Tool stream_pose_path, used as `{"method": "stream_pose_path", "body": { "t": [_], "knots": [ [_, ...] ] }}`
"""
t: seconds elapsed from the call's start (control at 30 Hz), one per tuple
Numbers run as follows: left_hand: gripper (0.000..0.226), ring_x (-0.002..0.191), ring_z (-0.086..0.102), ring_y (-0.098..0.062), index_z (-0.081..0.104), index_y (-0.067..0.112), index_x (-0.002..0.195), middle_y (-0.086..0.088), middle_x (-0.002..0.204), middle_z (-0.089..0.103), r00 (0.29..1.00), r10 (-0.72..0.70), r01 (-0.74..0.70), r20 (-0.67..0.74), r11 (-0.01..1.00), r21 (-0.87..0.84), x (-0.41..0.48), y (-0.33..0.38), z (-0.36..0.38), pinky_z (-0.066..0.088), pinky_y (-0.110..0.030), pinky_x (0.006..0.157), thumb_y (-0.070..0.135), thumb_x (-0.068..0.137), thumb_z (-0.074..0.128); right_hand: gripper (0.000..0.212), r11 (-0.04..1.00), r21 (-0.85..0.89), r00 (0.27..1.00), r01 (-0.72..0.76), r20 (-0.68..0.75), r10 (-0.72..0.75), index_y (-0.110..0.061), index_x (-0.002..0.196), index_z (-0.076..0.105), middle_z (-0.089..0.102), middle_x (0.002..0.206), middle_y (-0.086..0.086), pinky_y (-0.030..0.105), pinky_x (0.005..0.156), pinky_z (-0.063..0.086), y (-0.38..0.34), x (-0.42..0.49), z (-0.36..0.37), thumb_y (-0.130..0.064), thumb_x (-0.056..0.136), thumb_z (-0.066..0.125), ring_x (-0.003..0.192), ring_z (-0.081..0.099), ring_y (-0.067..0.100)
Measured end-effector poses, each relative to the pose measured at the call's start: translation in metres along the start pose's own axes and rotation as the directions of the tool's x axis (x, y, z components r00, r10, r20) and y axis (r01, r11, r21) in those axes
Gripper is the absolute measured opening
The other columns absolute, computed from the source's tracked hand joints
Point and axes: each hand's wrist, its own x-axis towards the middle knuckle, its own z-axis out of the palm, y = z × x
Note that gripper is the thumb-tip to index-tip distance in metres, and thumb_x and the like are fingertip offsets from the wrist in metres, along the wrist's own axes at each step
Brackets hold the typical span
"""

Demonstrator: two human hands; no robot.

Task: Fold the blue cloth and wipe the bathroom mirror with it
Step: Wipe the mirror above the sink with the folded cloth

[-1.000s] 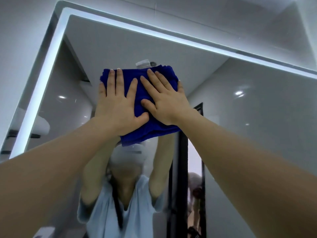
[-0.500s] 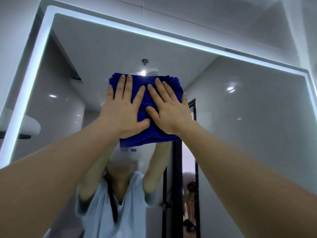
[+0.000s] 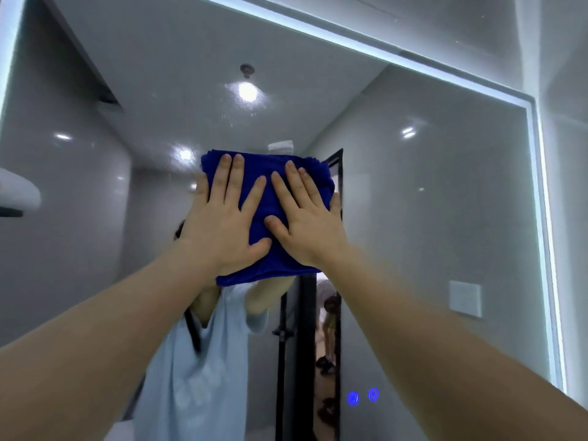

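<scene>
- The cloth (image 3: 262, 167) is folded into a thick, roughly square pad with no clear long axis. It lies flat on the mirror (image 3: 413, 218), in the upper middle of the glass.
- Grip: both hands are wide and flat, fingers straight and spread, palms pressing the pad to the glass. Nothing is pinched or curled round it.
- The left hand (image 3: 222, 227) covers the pad's left half and the right hand (image 3: 305, 227) its right half. Their thumbs almost meet low in the middle, and blue shows between the hands, above the fingertips and below the palms.
- The relation that matters: the pad sits directly under the grip, so it will go wherever the palms slide.
- More open glass lies right of the pad, up to the lit strip (image 3: 541, 218), and below it, toward the two blue buttons (image 3: 362, 396).
- The right hand is nearer that stretch, so I judge it would lead a sweep to the right, with the left following.
- Folding looks done and wiping is under way. With flat palms only, the pad could slip or bunch if the pressure is uneven.
</scene>
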Motion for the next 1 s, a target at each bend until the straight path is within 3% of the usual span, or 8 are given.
{"method": "stream_pose_path", "body": {
  "t": [0.1,0.27,0.4,0.47,0.63,0.7,0.83,1.0],
  "knots": [
    [0.088,0.140,-0.021,-0.032,-0.016,0.018,0.146,-0.019,0.151,-0.024,0.995,-0.014,0.010,0.100,0.999,0.041,-0.014,0.010,0.002,-0.007,-0.048,0.113,0.061,0.085,0.031,0.063,1.000,0.011,0.999,-0.013,0.052,0.012,-0.030,0.149,-0.007,-0.018,0.156,-0.009,0.058,0.113,-0.003,-0.001,-0.017,0.003,-0.046,0.098,0.027,0.143,-0.016,0.010],
    [0.089,0.141,-0.018,-0.033,-0.013,0.017,0.147,-0.019,0.152,-0.021,0.990,-0.022,0.013,0.141,0.998,0.068,-0.025,0.016,-0.003,-0.003,-0.047,0.115,0.063,0.085,0.032,0.058,1.000,0.025,0.998,-0.015,0.060,0.013,-0.025,0.150,0.003,-0.012,0.158,-0.007,0.058,0.114,0.009,-0.003,-0.029,0.003,-0.037,0.100,0.028,0.144,-0.011,0.012],
    [0.086,0.141,-0.017,-0.034,-0.011,0.017,0.147,-0.020,0.152,-0.021,0.981,-0.038,0.022,0.191,0.996,0.085,-0.023,0.019,-0.009,0.001,-0.047,0.116,0.062,0.087,0.030,0.049,0.991,0.120,0.992,-0.053,-0.109,0.066,-0.020,0.146,0.027,0.006,0.158,-0.003,0.060,0.112,0.018,-0.007,-0.034,-0.002,-0.024,0.099,0.036,0.145,0.005,0.015],
    [0.087,0.141,-0.016,-0.035,-0.011,0.016,0.147,-0.020,0.152,-0.021,0.977,-0.062,0.041,0.205,0.994,0.104,-0.021,0.023,-0.010,0.002,-0.049,0.115,0.062,0.087,0.031,0.047,0.988,0.132,0.984,-0.080,-0.150,0.100,-0.019,0.145,0.030,0.012,0.158,-0.003,0.059,0.112,0.016,-0.009,-0.036,-0.005,-0.021,0.099,0.035,0.144,0.009,0.015],
    [0.088,0.141,-0.011,-0.038,-0.006,0.015,0.148,-0.022,0.152,-0.015,0.970,-0.122,0.096,0.209,0.987,0.129,-0.018,0.035,-0.014,0.002,-0.052,0.114,0.065,0.086,0.031,0.048,0.988,-0.036,0.984,-0.151,-0.102,0.146,-0.018,0.146,0.025,-0.002,0.158,-0.002,0.062,0.111,0.006,-0.001,-0.039,-0.010,-0.021,0.098,0.034,0.145,-0.002,0.020],
    [0.085,0.142,-0.010,-0.038,-0.003,0.015,0.148,-0.022,0.153,-0.014,0.970,-0.129,0.106,0.207,0.987,0.118,-0.016,0.036,-0.015,0.004,-0.052,0.114,0.064,0.086,0.032,0.051,0.981,-0.024,0.978,-0.195,-0.077,0.192,-0.019,0.147,0.020,-0.008,0.158,-0.002,0.064,0.109,0.008,0.001,-0.038,-0.010,-0.022,0.099,0.034,0.145,-0.002,0.024],
    [0.074,0.142,-0.006,-0.036,0.003,0.017,0.148,-0.021,0.154,-0.010,0.981,-0.117,0.104,0.158,0.991,0.085,-0.018,0.033,-0.016,0.007,-0.050,0.114,0.055,0.091,0.031,0.045,0.953,0.194,0.953,-0.233,-0.149,0.264,-0.021,0.144,0.032,0.000,0.158,0.000,0.054,0.109,0.028,-0.001,-0.030,-0.005,-0.023,0.099,0.035,0.141,0.016,0.024],
    [0.073,0.142,-0.011,-0.036,-0.002,0.016,0.148,-0.021,0.153,-0.014,0.980,-0.120,0.106,0.156,0.990,0.097,-0.019,0.034,-0.012,0.005,-0.048,0.115,0.051,0.093,0.030,0.035,0.810,0.520,0.884,-0.271,-0.200,0.424,-0.021,0.130,0.049,0.020,0.151,0.007,0.040,0.102,0.039,-0.002,-0.016,-0.004,-0.015,0.097,0.039,0.133,0.029,0.025]
  ]
}}
